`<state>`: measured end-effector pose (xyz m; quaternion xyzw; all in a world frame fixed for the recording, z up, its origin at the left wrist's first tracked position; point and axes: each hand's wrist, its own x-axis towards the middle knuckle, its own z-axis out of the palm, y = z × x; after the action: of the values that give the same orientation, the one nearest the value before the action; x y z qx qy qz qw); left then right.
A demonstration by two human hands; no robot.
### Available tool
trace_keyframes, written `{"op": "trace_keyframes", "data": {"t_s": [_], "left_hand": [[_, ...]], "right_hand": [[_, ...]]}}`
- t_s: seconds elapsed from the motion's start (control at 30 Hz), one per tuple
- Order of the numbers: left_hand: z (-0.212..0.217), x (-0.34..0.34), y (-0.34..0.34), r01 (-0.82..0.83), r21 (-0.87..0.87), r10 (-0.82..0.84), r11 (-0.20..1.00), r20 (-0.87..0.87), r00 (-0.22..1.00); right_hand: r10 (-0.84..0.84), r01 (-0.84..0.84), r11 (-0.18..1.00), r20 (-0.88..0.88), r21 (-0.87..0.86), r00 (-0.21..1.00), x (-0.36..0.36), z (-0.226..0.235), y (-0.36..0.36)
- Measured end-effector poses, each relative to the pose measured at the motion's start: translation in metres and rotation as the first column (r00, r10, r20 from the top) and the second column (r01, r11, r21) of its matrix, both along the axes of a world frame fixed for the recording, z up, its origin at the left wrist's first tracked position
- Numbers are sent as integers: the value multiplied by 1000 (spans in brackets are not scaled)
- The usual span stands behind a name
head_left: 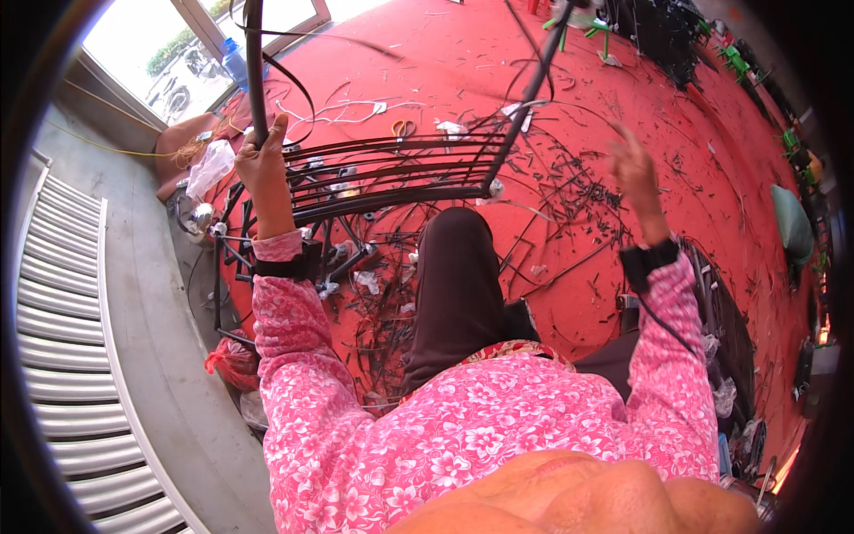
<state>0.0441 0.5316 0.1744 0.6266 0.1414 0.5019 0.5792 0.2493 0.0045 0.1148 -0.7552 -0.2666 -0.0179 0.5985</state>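
Left hand (261, 169): wrapped around the left upright of a black frame (391, 202).
Black frame: immediately right of that hand, nearer to it than to the other; its lower bar runs left to right.
Dark strips (400, 166): stretched across the frame, right of the gripping hand.
Right hand (635, 173): blurred, one finger extended, apart from the frame's right side; cannot tell whether it holds anything.

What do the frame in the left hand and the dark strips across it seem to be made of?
The frame is probably coated metal tubing: dark, dull-sheened, with straight, rigid-looking bars. The strips are perhaps smooth plastic, dark brownish; a loose length beside them curves freely, though leather can't be excluded.
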Motion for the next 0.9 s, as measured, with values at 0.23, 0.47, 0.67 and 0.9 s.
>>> {"op": "trace_keyframes", "data": {"t_s": [0.23,0.47,0.67,0.9], "left_hand": [[-39,-14,84,-304,204,338,931,-161,927],[-50,-13,129,-522,638,815,567,-342,467],[-39,-17,122,-495,706,851,507,-319,416],[-5,-36,103,-427,635,715,644,-300,632]], "right_hand": [[-816,908,418,-457,-40,355,-85,-132,-453],[-840,830,318,270,-458,471,-199,-154,-640],[-381,723,430,-617,541,689,-64,-100,-530],[38,449,614,-594,648,804,38,-66,-172]]}}
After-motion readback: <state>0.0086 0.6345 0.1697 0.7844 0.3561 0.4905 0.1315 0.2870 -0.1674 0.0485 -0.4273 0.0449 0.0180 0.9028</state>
